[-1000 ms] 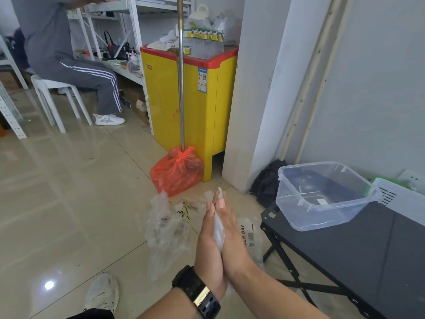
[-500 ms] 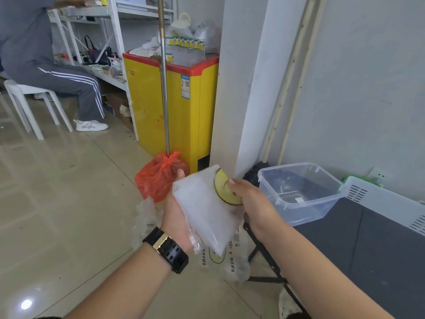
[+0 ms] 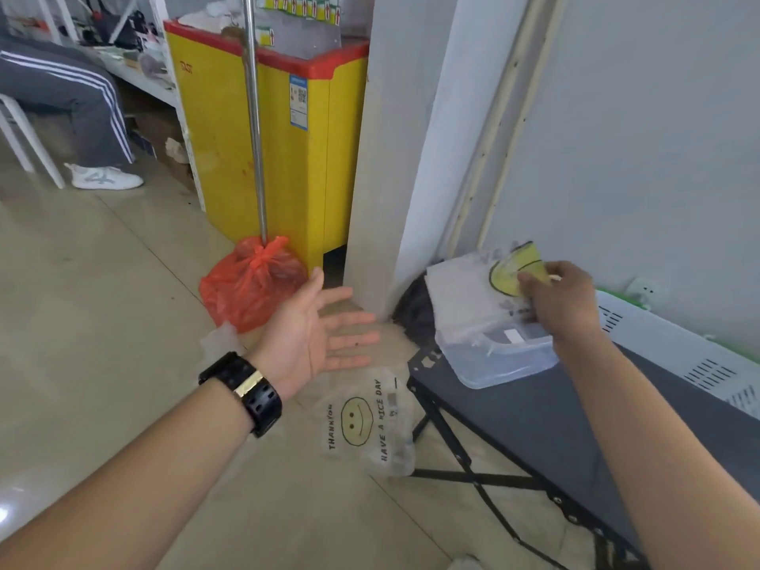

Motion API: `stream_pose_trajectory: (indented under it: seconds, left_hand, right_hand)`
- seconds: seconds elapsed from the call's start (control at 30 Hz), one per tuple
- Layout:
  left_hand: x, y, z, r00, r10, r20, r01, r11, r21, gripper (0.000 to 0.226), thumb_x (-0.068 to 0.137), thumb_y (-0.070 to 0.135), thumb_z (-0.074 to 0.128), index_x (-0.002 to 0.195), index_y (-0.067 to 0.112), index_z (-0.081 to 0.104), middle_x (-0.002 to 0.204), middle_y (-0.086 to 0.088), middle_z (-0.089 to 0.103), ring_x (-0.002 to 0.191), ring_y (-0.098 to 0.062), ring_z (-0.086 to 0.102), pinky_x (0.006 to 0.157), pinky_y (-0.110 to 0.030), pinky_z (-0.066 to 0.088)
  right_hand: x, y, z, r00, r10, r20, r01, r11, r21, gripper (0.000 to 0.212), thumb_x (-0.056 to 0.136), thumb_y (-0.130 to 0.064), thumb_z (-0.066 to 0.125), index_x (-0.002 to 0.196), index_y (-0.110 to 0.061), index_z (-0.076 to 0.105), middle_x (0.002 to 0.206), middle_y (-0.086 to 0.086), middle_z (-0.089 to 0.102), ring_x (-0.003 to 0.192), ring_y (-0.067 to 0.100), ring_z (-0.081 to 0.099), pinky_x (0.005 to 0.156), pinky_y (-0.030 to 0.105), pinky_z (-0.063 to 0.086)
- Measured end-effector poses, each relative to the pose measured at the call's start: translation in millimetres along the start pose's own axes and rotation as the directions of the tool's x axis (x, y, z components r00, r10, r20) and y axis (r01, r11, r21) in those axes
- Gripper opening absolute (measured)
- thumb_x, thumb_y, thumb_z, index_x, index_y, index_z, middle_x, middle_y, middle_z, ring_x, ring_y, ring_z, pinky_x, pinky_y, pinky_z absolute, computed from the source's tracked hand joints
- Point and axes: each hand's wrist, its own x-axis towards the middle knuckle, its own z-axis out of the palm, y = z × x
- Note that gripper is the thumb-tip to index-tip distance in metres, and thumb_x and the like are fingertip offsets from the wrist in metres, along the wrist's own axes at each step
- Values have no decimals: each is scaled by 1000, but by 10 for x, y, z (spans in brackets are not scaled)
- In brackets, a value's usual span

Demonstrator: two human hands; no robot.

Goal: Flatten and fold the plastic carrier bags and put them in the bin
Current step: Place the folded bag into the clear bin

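My right hand pinches a folded clear carrier bag with a yellow smiley print, holding it right over the clear plastic bin on the black table. My left hand hovers palm up, fingers spread, holding nothing, above the floor to the left of the table. A flat clear bag printed with a smiley and "HAVE A NICE DAY" lies on the floor below it. Part of another crumpled clear bag shows behind my left wrist.
The black folding table fills the right side, with a white vented appliance along the wall. A tied red bag sits at a pole beside a yellow cabinet. A seated person's legs are at far left.
My left hand let go of the folded bag and stayed open. My right hand carried the bag rightward over the bin.
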Motion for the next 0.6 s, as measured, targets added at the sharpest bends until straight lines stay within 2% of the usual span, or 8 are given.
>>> stream_pose_trajectory:
  seconds: [0.1, 0.17, 0.23, 0.33, 0.4, 0.47, 0.53, 0.6]
  left_hand:
    - [69, 0, 61, 1000, -7, 10, 7, 1000, 21, 64, 95, 62, 33, 138, 17, 46, 122, -20, 66, 107, -37, 67, 95, -59, 49]
    - [109, 2, 98, 1000, -9, 17, 8, 1000, 27, 63, 96, 62, 31, 138, 17, 46, 121, -20, 66, 106, -37, 68, 95, -60, 49]
    - [136, -8, 108, 1000, -7, 17, 6, 999, 34, 63, 97, 61, 30, 138, 16, 47, 119, -21, 67, 105, -37, 68, 94, -60, 50]
    - [123, 7, 90, 1000, -5, -8, 6, 998, 70, 63, 97, 61, 28, 136, 15, 48, 116, -21, 69, 104, -35, 69, 93, -60, 50]
    - [110, 19, 56, 1000, -2, -27, 4, 997, 81, 64, 97, 62, 27, 136, 15, 49, 115, -21, 69, 103, -35, 69, 92, -61, 50]
    - [96, 24, 15, 999, 6, -43, -2, 996, 91, 65, 97, 62, 27, 136, 15, 49, 115, -20, 70, 103, -34, 69, 92, -60, 51]
    - [81, 23, -17, 999, 13, -52, -7, 994, 113, 65, 97, 62, 26, 135, 15, 50, 114, -20, 70, 104, -34, 69, 91, -59, 52]
    - [59, 26, -38, 998, 19, -57, -12, 992, 125, 64, 98, 62, 26, 134, 15, 50, 114, -20, 70, 103, -34, 70, 90, -58, 52]
  right_hand:
    - [290, 238, -98, 997, 51, -62, -63, 977, -202, 27, 94, -17, 60, 117, -3, 57, 101, 19, 66, 77, 35, 65, 74, 46, 58]
    - [403, 354, -126, 996, 65, -55, -81, 932, -353, 16, 94, -10, 50, 107, -2, 54, 103, 23, 64, 89, 39, 61, 76, 41, 48]
    - [459, 404, -145, 995, 83, -58, -101, 886, -453, 23, 93, -7, 40, 111, 0, 52, 112, 25, 60, 93, 37, 53, 77, 38, 38]
    - [480, 399, -148, 995, 89, -51, -102, 793, -601, 31, 94, -6, 38, 121, -1, 52, 123, 25, 58, 113, 40, 52, 95, 44, 36]
    - [489, 408, -126, 994, 106, -16, -85, 685, -723, 33, 94, -6, 40, 124, -2, 53, 127, 22, 59, 124, 38, 50, 110, 46, 26]
    - [508, 468, -71, 988, 147, 46, -54, 605, -794, 32, 95, -9, 40, 124, -5, 55, 130, 18, 59, 129, 36, 46, 115, 47, 18]
    - [527, 522, -17, 977, 194, 89, -28, 532, -846, 32, 96, -14, 41, 125, -8, 53, 126, 13, 59, 131, 34, 45, 117, 49, 13]
    - [548, 528, 0, 976, 198, 93, -10, 466, -885, 31, 95, -18, 42, 123, -12, 52, 111, 8, 59, 126, 32, 49, 119, 51, 11]
